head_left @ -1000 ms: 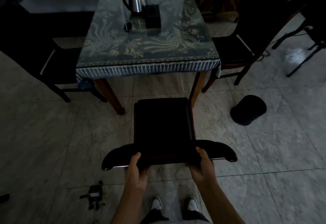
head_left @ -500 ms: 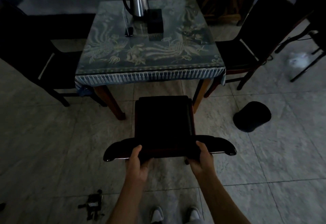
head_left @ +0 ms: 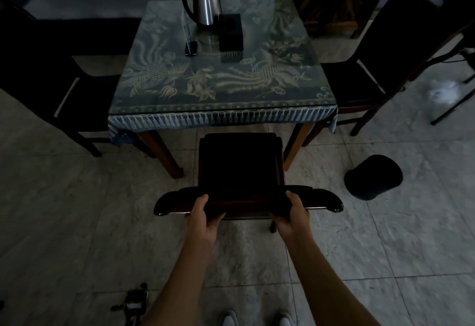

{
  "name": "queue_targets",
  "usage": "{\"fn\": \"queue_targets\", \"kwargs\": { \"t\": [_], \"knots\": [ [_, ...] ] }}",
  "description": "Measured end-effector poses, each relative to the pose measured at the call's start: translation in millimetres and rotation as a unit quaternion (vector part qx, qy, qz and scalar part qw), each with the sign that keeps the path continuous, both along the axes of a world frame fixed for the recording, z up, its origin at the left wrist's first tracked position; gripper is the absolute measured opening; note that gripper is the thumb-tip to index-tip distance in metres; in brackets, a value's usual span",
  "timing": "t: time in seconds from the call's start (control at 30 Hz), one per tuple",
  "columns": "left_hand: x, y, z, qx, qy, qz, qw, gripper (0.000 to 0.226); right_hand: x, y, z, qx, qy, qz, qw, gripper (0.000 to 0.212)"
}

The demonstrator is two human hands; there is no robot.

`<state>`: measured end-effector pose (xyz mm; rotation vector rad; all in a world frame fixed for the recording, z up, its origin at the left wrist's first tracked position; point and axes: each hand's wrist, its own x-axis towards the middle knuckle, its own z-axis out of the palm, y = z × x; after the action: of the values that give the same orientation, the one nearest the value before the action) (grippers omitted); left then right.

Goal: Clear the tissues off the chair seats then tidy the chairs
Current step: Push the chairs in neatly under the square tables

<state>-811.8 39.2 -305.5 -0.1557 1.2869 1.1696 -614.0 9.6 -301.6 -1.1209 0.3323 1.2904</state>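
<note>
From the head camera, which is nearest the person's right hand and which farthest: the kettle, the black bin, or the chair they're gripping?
From the right hand:
1. Chair, gripped by its top rail, right under the hand.
2. Bin, on the floor to the right.
3. Kettle, at the far edge of the table.

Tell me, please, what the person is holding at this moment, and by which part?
Both hands, left hand and right hand, grip the near chair by the curved top rail of its backrest, one on each side of centre.
</note>
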Motion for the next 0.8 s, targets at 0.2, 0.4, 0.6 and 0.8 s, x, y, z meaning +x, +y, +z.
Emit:
{"fn": "queue_targets", "kwargs": {
  "t": [0.2,0.4,0.6,0.8],
  "knots": [
    [0.2,31.0,2.8,0.015,-0.011,-0.012,1.0,0.044,-1.1,28.6,-0.6,-0.019,-0.018,-0.006,1.0,0.049],
    [1.6,56.1,0.9,0.026,-0.018,-0.015,0.999,0.049,0.0,51.3,-1.4,-0.009,-0.023,-0.004,1.0,0.048],
    [2.1,77.3,-0.3,0.03,-0.028,-0.024,0.999,0.045,-1.7,74.6,0.4,-0.015,-0.043,-0.009,0.999,0.048],
    [4.6,92.5,-0.4,0.031,-0.034,-0.031,0.998,0.035,0.0,88.6,-0.2,-0.016,-0.043,-0.005,0.999,0.047]
  ]
}}
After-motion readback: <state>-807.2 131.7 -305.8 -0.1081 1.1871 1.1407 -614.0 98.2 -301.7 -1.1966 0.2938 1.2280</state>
